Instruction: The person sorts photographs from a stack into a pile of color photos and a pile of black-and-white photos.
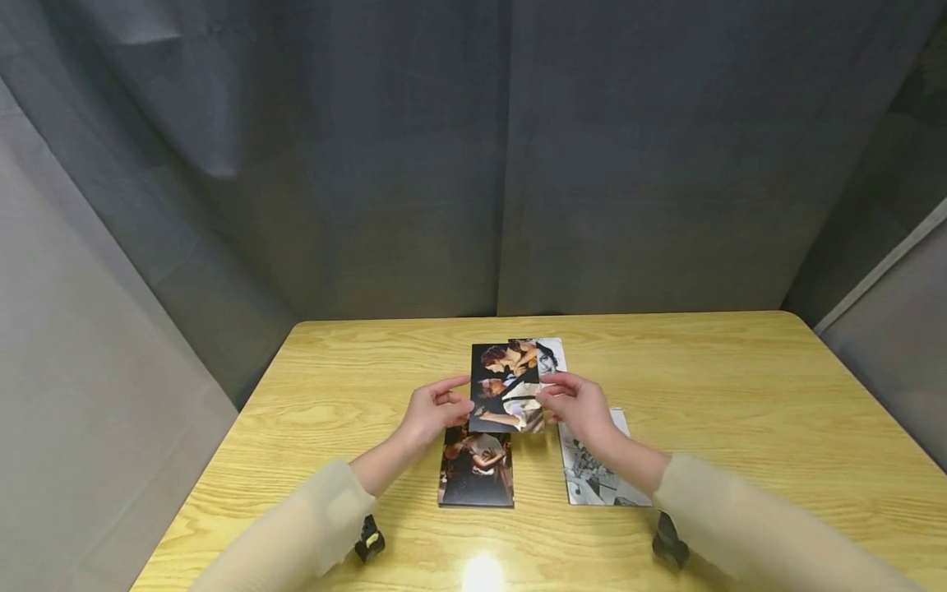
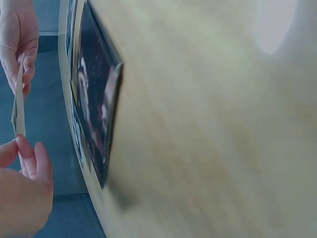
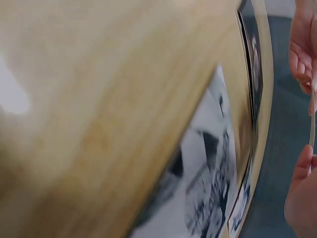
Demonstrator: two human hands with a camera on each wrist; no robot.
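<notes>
A person sits at a light yellow wooden table (image 1: 740, 395) with grey curtains behind it and on both sides. Both arms wear pale beige sleeves.

On the left, the left hand (image 1: 429, 413) is raised a little above the table. Its thumb and fingers are curled and they pinch the left edge of a dark glossy colour photo print (image 1: 505, 386). In the left wrist view this print (image 2: 19, 101) is seen from its thin edge, held between the fingertips of the 2 hands.

Below the left hand, nearer to the person, a second dark colour photo print (image 1: 477, 469) lies flat on the table. In the left wrist view it (image 2: 96, 109) is the dark sheet lying on the wood.

The held print is in the middle of the table, in the air between the 2 hands. Behind it, at its far right corner, a part of a black-and-white photo print (image 1: 551, 355) shows; I cannot tell if it lies on the table or is held together with the first one.

On the right, the right hand (image 1: 580, 407) pinches the right edge of the held print with curled fingers. Under the right wrist another black-and-white photo print (image 1: 595, 477) lies flat on the table; the right wrist view shows it (image 3: 203, 193) close and blurred.
</notes>
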